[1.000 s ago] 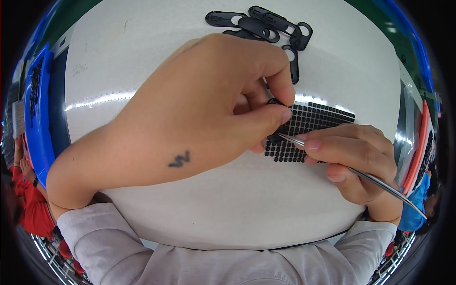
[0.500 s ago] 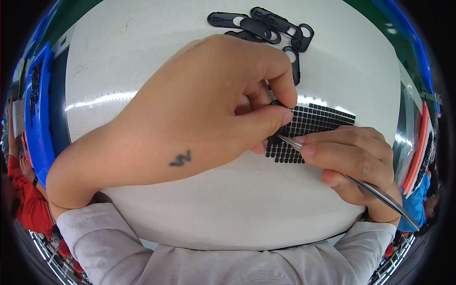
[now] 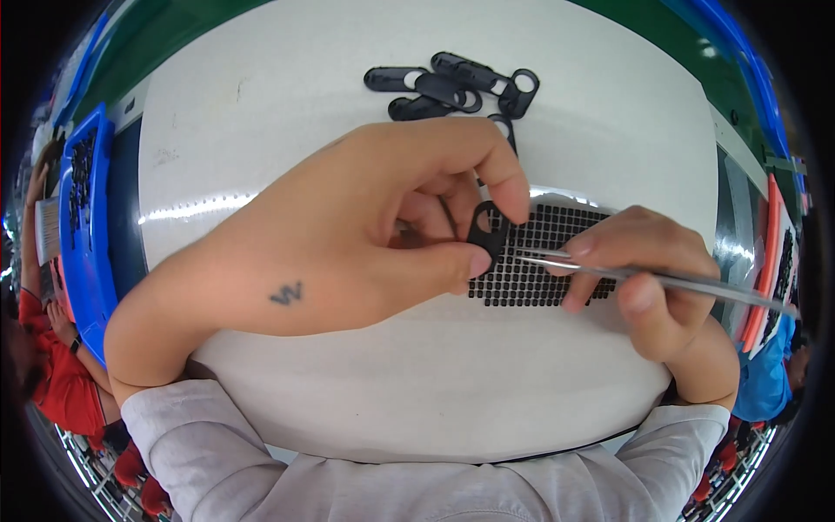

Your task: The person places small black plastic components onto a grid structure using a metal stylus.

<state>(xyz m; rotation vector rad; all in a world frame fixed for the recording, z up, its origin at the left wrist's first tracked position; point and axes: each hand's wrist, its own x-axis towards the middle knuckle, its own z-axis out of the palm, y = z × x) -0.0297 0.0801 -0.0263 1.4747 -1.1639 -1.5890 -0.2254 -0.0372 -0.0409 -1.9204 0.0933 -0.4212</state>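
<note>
Between the thumb and fingers of my left hand (image 3: 374, 226) is a black plastic piece with a round hole (image 3: 497, 247), held tilted above the table. My right hand (image 3: 652, 270) grips metal tweezers (image 3: 635, 275), whose tips point left, close to the piece's right edge. Whether the tips hold anything is too small to tell. Under both hands lies a sheet of small black square pads (image 3: 513, 285) in rows. Farther off, several long black plastic parts with ring-shaped ends (image 3: 452, 94) lie in a loose pile, partly overlapping.
The white table (image 3: 348, 383) spreads around the hands. At the left edge stands a blue tray (image 3: 85, 235) with black parts in it; an orange-red tray (image 3: 764, 270) is at the right. Co-workers in red (image 3: 65, 383) and blue (image 3: 765, 374) clothing sit on either side.
The tweezers' tips have drawn away from the black piece, and the right hand has turned, swinging their back end upward. My left hand has tilted, so the piece's hole now shows.
</note>
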